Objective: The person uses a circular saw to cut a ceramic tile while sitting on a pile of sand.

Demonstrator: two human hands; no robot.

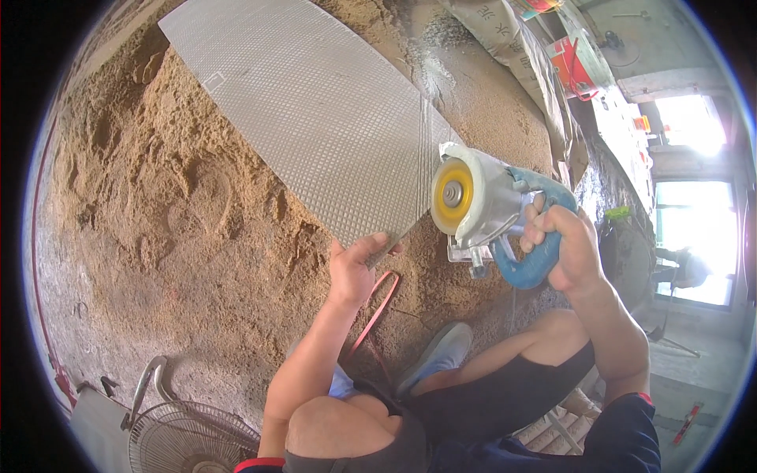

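A large grey tile [307, 102] lies with its ridged back facing up, sloping from the far left toward me. My left hand [356, 266] is closed on its near corner, thumb on top and fingers mostly hidden underneath. In my right hand [566, 243] is a handheld circular saw [489, 197] with a blue loop handle, a silver body and a yellow round disc at its side. My right fingers wrap round the handle. The saw's front sits at the tile's right edge, close to the grooved lines across it; whether the blade touches the tile, I cannot tell.
Damp sand [189, 189] covers the ground at left and beneath the tile. A pink strap [377, 315] lies by my shoes. A metal fan [193, 437] stands lower left. Paper sacks [516, 55] and a red-and-white bucket [569, 67] are at far right.
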